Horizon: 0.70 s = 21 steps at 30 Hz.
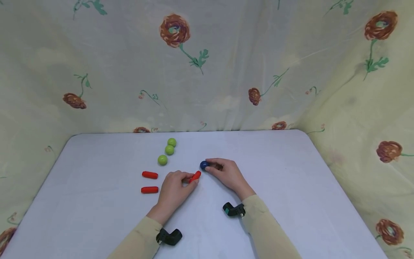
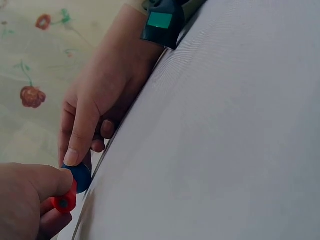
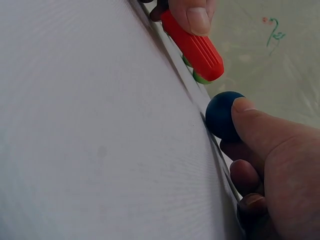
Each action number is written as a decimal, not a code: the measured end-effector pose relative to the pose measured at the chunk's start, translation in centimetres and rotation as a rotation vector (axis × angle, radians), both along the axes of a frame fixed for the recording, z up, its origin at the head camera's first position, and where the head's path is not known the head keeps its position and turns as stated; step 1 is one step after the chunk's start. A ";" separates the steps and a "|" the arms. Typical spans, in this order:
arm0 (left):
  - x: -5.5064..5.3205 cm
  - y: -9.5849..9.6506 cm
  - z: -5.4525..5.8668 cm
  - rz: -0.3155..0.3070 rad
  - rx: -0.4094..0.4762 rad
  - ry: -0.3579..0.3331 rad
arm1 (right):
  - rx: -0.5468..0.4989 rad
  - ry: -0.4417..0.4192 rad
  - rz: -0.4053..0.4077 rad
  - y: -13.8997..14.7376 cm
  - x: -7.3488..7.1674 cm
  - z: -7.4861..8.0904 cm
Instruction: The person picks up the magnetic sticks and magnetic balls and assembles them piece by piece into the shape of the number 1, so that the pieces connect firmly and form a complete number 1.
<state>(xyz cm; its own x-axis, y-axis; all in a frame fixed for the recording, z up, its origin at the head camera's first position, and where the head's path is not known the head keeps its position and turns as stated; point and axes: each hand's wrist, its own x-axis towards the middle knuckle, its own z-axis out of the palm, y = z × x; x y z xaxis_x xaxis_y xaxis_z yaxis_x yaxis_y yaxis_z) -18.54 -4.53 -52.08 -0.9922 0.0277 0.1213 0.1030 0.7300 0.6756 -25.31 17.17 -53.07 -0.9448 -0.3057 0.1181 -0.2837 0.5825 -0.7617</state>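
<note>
Between its thumb and fingers, my left hand [image 1: 174,189] pinches a short red ridged cylinder [image 1: 196,175]. The left wrist view shows a round hole in the end of this cylinder [image 2: 63,203]. My right hand [image 1: 228,175] pinches a small dark blue ball [image 1: 203,165] by thumb and fingertips. In the right wrist view, a gap separates the blue ball [image 3: 221,117] from the free end of the red cylinder [image 3: 197,50]. Both hands are close together over the middle of the white table.
Three green balls [image 1: 169,150] lie on the white table [image 1: 278,165] beyond my left hand. Two more red cylinders [image 1: 150,190] lie to its left. Flowered cloth [image 1: 226,72] hangs behind the table and at its sides. Each wrist wears a black camera [image 1: 169,237].
</note>
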 end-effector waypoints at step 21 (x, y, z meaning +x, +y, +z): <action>0.3 0.3 -0.3 -0.006 -0.045 0.045 | 0.015 -0.009 0.053 -0.3 0.4 0.3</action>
<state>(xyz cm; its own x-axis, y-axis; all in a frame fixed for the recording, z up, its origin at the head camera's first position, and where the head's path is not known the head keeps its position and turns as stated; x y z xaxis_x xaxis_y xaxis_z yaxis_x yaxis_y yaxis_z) -18.28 -4.25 -52.40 -0.9856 0.0404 0.1644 0.1373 0.7587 0.6369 -24.90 16.86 -52.77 -0.9281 -0.3571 0.1051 -0.3079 0.5780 -0.7557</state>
